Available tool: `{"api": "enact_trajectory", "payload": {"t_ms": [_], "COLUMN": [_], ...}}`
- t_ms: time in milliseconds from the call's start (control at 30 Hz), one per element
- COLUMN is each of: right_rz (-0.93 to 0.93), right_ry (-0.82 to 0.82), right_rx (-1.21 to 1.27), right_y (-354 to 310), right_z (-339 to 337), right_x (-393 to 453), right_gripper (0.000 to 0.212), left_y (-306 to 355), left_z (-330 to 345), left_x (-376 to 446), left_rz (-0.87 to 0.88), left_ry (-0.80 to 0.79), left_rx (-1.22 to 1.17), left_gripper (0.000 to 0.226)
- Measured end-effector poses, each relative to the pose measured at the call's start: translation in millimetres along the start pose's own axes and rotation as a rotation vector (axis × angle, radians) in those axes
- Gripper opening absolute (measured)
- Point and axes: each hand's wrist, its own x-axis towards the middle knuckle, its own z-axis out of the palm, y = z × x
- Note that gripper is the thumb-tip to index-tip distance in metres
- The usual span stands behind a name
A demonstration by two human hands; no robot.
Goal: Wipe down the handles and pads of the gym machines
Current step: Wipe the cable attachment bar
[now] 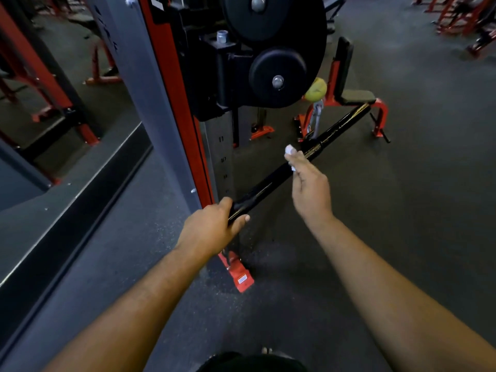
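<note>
A: Head view. What has the left hand (212, 229) got?

B: The near end of the black bar (271, 181). Fingers curled over the top, thumb tip showing beneath, a full wrap.

A: And the bar itself?

B: Slanted, running up and away to the right from that grip. Far end reaches the red bench (357, 103). Surface is glossy, with yellowish lettering on the far half.

A: Right hand (308, 186)?

B: Further along the bar from the left grip, about mid-length. Fingertips pinch a small crumpled white wipe (290, 151) against the top of the bar. Wipe mostly hidden by the fingers; only a wad shows at the tips.

A: Just past the wipe?

B: A metal clip (316, 116) comes down to the bar's middle, hanging under a yellow ball (316, 89).

A: Left of the grips?

B: Upright post of the cable machine (171, 108), grey with a red face, numbered holes down it. Its red foot (241, 275) sits on the floor right below the left hand.

A: Above?

B: Two black round pulley covers (279, 73) on the post's carriage.

A: Elsewhere?

B: Dark speckled rubber floor (402, 210). A mirror (53, 89) far left of the left hand. Red frames far off at top right, blurred.
</note>
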Motion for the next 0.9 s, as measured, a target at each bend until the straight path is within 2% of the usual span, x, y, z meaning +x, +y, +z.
{"api": "enact_trajectory", "payload": {"t_ms": [133,300,367,433,467,567,667,833,900], "right_rz": [-0.081,-0.114,-0.027,0.051,0.065,0.023,-0.029,-0.217,-0.229], "right_ry": [-0.053,-0.22,-0.08,0.107,0.144,0.039,-0.035,-0.215,-0.129], "right_rx": [-0.016,0.294,0.287,0.119,0.028,-0.146,-0.185,0.061,0.12], "right_y": [-10.7,-52.0,-42.8,-24.3,-16.0,-6.2,-24.0,-62.8,-59.1], "right_z": [36.0,34.2,19.8,4.7,0.1,9.7,35.1,45.9,33.3], "right_x": [-43.6,-91.0,-72.3,-40.9,-26.2,-6.5,-28.9,-80.9,-63.1], "right_gripper": [0.042,0.053,0.05,0.043,0.043,0.044,0.04,0.043,0.045], "left_y": [-0.3,-8.0,-9.8,-9.4,-8.9,-7.9,-9.1,-15.2,-14.8], "left_z": [-3.0,-4.8,-5.8,-5.7,-5.6,-5.0,-5.6,-7.3,-8.0], "left_x": [0.7,-0.8,-0.7,-0.2,0.4,1.0,0.9,-0.9,-2.2], "left_rz": [0.023,0.055,0.075,0.084,0.083,0.077,0.079,0.085,0.084], "left_ry": [0.006,0.013,0.016,0.019,0.017,-0.008,-0.013,-0.011,0.0], "left_rx": [0.007,0.019,0.016,0.016,0.023,0.037,0.021,0.047,0.054], "left_gripper": [0.044,0.039,0.042,0.045,0.046,0.049,0.046,0.04,0.042]}}
